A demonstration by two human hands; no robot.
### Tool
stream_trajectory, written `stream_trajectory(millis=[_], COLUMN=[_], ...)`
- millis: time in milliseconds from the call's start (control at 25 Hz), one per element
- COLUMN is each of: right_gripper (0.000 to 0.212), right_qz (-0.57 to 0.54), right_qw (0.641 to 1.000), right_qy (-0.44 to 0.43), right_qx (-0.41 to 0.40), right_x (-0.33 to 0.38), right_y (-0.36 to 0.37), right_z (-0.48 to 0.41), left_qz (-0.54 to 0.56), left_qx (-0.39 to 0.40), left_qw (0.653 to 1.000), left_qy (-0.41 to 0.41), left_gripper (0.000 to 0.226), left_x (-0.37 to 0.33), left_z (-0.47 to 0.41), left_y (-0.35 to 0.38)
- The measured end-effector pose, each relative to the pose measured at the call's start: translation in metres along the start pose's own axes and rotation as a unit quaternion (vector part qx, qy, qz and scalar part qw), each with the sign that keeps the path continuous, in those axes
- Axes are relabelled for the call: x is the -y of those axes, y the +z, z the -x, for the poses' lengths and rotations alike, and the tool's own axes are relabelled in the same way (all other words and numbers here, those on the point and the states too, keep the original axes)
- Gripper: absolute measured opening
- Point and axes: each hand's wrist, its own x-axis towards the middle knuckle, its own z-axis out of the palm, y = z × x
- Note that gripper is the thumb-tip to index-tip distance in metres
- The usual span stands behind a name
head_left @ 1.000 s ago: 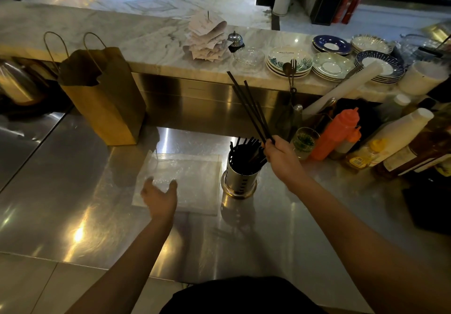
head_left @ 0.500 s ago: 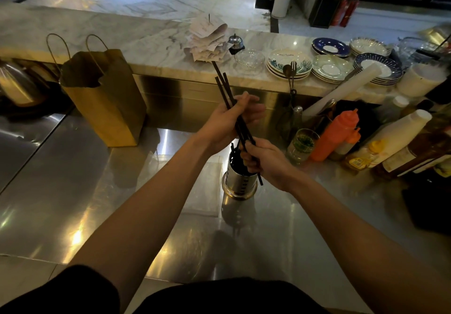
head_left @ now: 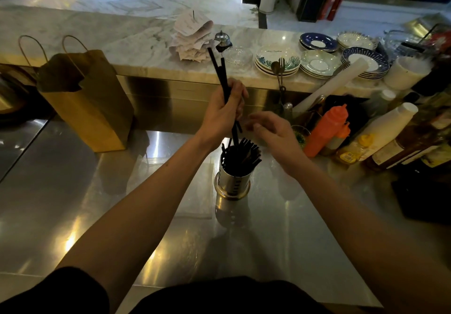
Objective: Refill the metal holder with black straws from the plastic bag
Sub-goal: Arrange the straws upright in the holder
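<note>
A: Left hand [head_left: 223,114]?
B: Fingers curled round a few black straws [head_left: 218,71], above the metal holder [head_left: 231,182] (itself full of straws) on the table [head_left: 292,240].
A: Right hand [head_left: 274,132]?
B: Fingers loose, holding nothing, just beside.

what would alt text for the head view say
A person's left hand grips a few black straws nearly upright, lower ends over the metal holder that holds more straws. The right hand hovers open beside it, above a steel counter.

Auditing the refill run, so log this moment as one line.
left hand: grips black straws above metal holder | right hand: open, beside straws | step: straws not yet released
</note>
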Motion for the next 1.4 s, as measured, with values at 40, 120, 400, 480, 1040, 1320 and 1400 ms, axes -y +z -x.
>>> stream_trajectory(millis=[40,120,400,480,1040,1320,1400], right_gripper=[0.027,0.026,0.023,0.023,0.053,0.050,0.047], right_qz=[0.002,0.002,0.004,0.020,-0.034,-0.056,-0.054], right_qw=[1.000,1.000,0.998,0.998,0.986,0.984,0.985], right_qy=[-0.001,-0.003,-0.004,-0.007,0.162,0.168,0.161], right_qx=[-0.012,-0.028,-0.058,-0.066,-0.028,-0.034,-0.038], right_x=[-0.001,-0.006,-0.018,-0.019,-0.061,-0.070,-0.071], right_y=[-0.004,-0.011,-0.016,-0.014,0.014,0.025,0.026], right_z=[0.001,0.003,0.010,0.011,0.027,0.017,0.014], left_qz=[-0.015,-0.038,-0.135,-0.148,-0.300,-0.214,-0.203], left_qx=[-0.006,-0.016,-0.031,-0.038,-0.072,-0.044,-0.056], left_qw=[1.000,0.999,0.989,0.986,0.949,0.962,0.961], left_qy=[-0.002,-0.014,-0.058,-0.068,-0.064,-0.163,-0.181], left_gripper=[0.025,0.026,0.030,0.026,0.050,0.047,0.051], left_x=[0.006,0.020,0.070,0.084,0.121,0.117,0.115], left_z=[0.004,0.011,0.033,0.042,0.068,0.064,0.061], left_y=[-0.002,-0.002,-0.004,-0.002,-0.011,-0.008,-0.007])
